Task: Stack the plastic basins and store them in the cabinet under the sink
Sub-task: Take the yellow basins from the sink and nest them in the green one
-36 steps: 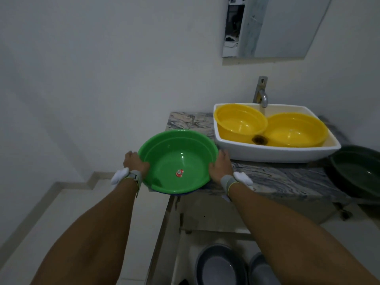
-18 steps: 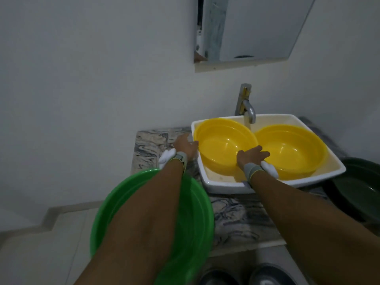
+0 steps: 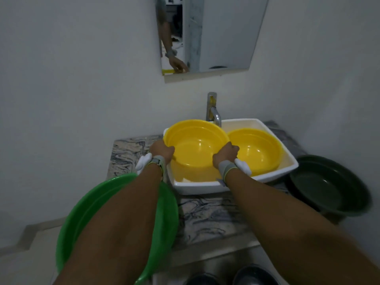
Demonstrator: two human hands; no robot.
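Observation:
Two yellow basins sit in the white sink (image 3: pixel 287 159). The left yellow basin (image 3: pixel 195 142) is lifted and tilted above the sink, its rim overlapping the right yellow basin (image 3: pixel 257 151). My left hand (image 3: pixel 161 150) grips its left rim and my right hand (image 3: pixel 226 154) grips its right rim. A green basin (image 3: pixel 164 219) rests on the counter's left front corner, mostly hidden under my left forearm. A dark green basin (image 3: pixel 329 186) lies on the counter at the right.
The marble counter (image 3: pixel 209 212) runs along the wall, with a metal tap (image 3: pixel 212 110) behind the sink and a mirror (image 3: pixel 216 33) above. Two dark round items (image 3: pixel 255 274) show below the counter's front edge. Floor and a skirting step lie at the lower left.
Both hands left the green basin, reached into the sink, closed on the left yellow basin's rim and lifted it. The view moved closer to the sink.

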